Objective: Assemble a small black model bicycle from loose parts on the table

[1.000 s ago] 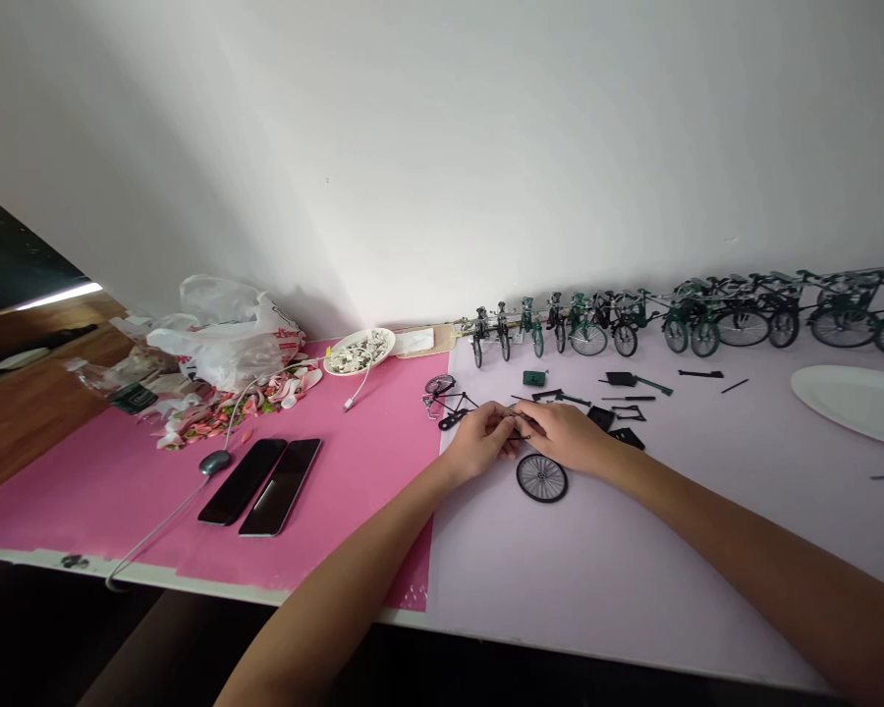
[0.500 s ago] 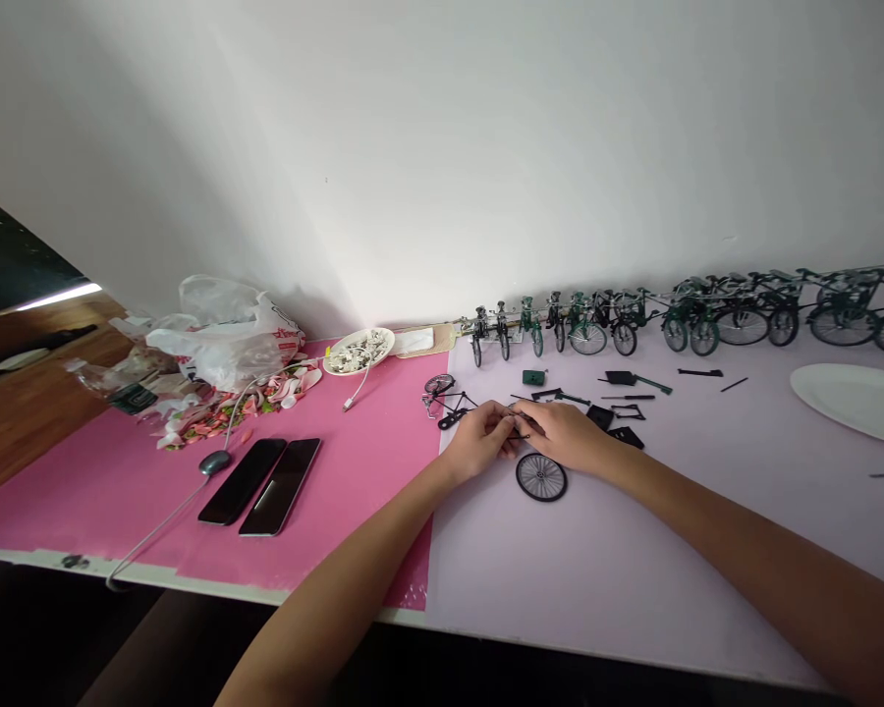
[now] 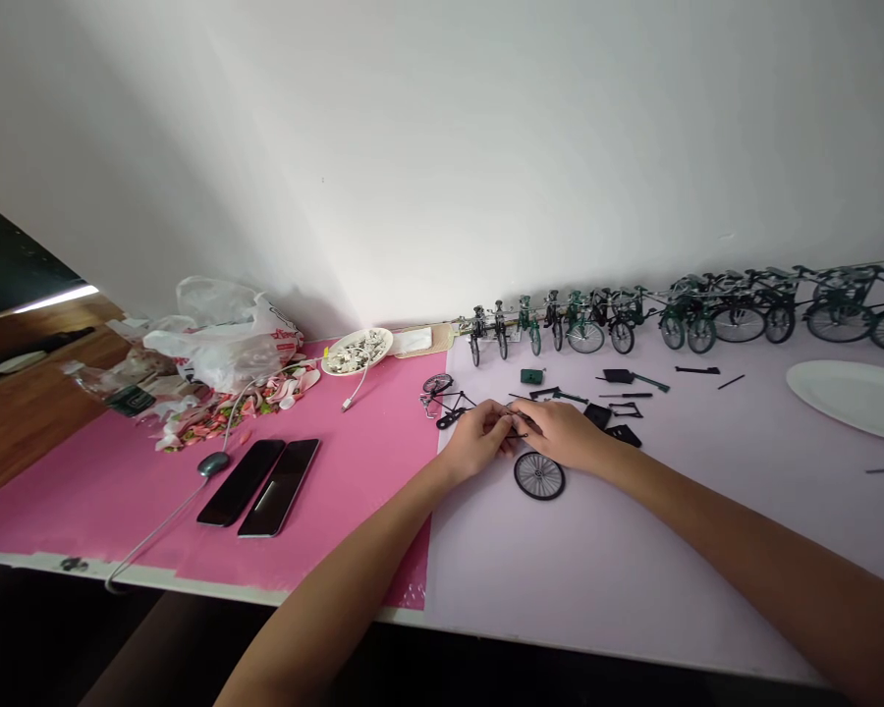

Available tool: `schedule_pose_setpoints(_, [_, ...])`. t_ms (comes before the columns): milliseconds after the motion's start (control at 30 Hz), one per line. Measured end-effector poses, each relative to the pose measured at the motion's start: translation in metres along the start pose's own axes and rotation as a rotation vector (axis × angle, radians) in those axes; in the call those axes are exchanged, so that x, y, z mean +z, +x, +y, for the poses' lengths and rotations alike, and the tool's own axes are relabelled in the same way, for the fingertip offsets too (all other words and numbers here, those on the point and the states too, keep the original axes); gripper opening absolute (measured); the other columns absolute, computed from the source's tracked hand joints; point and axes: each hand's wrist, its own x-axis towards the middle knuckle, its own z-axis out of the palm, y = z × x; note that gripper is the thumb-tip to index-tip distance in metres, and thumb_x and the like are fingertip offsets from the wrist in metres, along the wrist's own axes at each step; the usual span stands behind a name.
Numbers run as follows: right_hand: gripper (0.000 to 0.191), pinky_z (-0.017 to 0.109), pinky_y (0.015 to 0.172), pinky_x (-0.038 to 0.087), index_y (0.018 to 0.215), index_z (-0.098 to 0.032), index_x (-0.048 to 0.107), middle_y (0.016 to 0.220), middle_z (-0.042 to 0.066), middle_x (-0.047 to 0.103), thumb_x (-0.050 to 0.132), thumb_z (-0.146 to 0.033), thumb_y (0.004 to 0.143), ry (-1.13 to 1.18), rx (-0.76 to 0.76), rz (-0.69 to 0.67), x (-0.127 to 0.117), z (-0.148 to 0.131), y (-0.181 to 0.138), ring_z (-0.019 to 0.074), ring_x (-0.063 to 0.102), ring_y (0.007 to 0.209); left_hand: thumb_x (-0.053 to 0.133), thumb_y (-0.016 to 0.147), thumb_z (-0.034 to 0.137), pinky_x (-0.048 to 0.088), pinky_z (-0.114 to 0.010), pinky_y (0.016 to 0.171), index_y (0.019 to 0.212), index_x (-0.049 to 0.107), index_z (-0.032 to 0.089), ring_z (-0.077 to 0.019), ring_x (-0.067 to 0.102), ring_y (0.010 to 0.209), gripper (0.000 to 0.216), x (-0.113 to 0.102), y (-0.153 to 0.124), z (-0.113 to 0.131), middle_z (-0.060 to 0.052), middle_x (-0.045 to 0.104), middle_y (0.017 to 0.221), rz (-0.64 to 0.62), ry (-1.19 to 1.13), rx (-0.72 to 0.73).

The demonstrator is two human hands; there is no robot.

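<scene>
My left hand (image 3: 477, 439) and my right hand (image 3: 560, 432) meet over the pale sheet (image 3: 634, 570), both pinching a small black model-bicycle part (image 3: 517, 424) between their fingertips. A loose spoked wheel (image 3: 539, 475) lies flat just in front of the hands. A partly built black frame with a small wheel (image 3: 442, 393) lies to the left of my left hand. Several loose black and green pieces (image 3: 619, 393) are scattered behind my right hand.
A row of finished green model bicycles (image 3: 678, 319) lines the wall. A white plate (image 3: 855, 398) sits far right. On the pink mat (image 3: 118, 481) lie two dark phones (image 3: 261, 473), a cable with a mouse-like end (image 3: 212, 462), a bowl of small parts (image 3: 358, 351) and plastic bags with scraps (image 3: 213, 339).
Nothing has visibly moved; both hands stay pinched on the small part, with only a slight shift of the view.
</scene>
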Motion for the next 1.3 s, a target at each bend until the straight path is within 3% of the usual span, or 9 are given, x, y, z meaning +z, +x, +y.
schedule_pose_setpoints(1300, [0.015,0.027,0.056,0.030,0.096,-0.023,0.059,0.071,0.003,0.065,0.045,-0.025,0.097,-0.015,0.000,-0.012,-0.0024,-0.0020,0.0004,0.0181,0.056,0.060,0.057,0.098,0.035,0.053,-0.023,0.057,0.091,0.053,0.017,-0.0103,0.064,0.055,0.020,-0.0009,0.0001,-0.0021,0.001,0.064,0.070,-0.010,0.021,0.011])
